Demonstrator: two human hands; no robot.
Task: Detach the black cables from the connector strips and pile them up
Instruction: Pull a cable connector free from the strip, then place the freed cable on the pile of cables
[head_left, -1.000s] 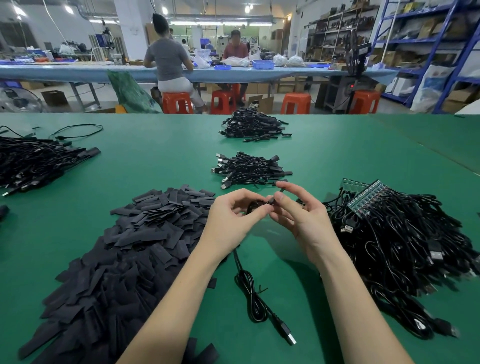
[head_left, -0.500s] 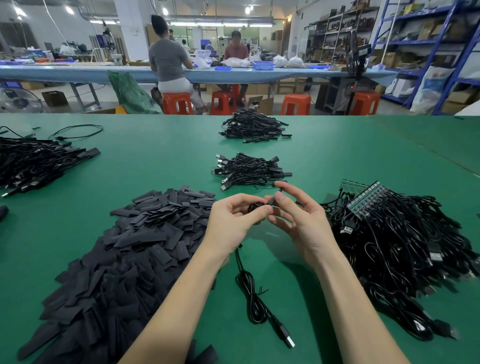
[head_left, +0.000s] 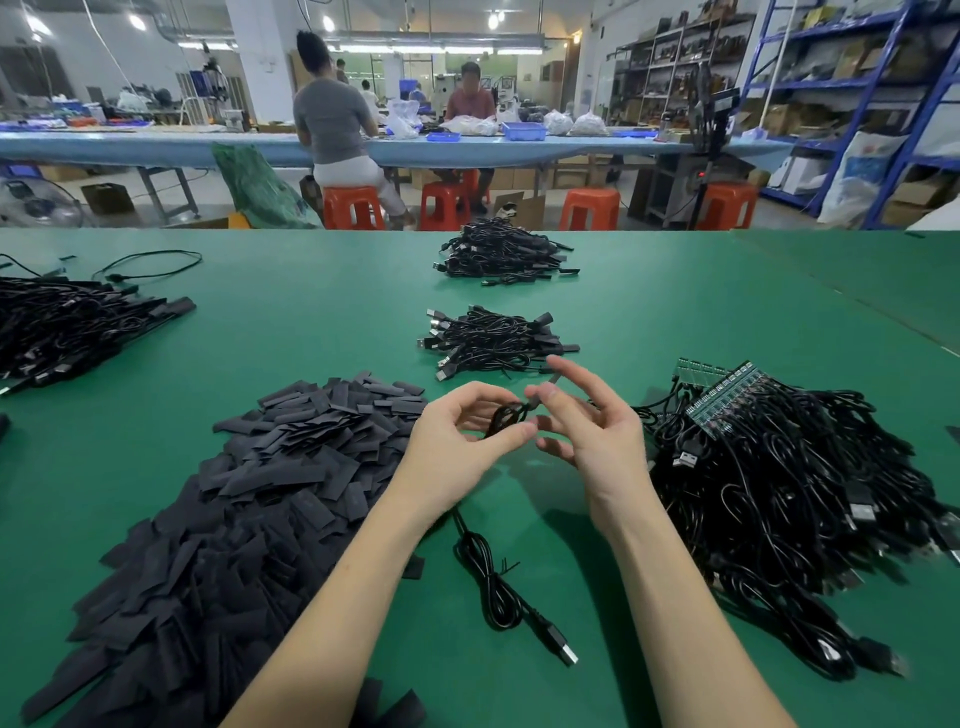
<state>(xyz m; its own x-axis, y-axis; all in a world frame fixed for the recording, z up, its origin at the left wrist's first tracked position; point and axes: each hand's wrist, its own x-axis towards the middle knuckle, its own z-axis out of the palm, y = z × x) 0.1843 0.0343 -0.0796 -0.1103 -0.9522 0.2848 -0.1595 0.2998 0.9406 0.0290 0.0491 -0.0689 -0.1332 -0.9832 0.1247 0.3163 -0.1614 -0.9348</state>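
Hands: two, left hand (head_left: 457, 441) and right hand (head_left: 592, 436).
Cable in hands: one black cable (head_left: 498, 587), its far end held between both hands, its USB plug lying on the green table (head_left: 311, 332).
Cable heaps on table: four; far heap (head_left: 504, 254), middle heap (head_left: 493, 340), left heap (head_left: 62, 327), right heap (head_left: 789, 499). Cables per heap: too tangled to count.
Loose cable: one (head_left: 150, 262), behind the left heap.
Connector strips: at least two (head_left: 727, 397), on the right heap.
Black strip heap: one (head_left: 218, 519); pieces too many to count.
Orange stools: four (head_left: 589, 208).
Persons at far bench: two seated (head_left: 332, 124).
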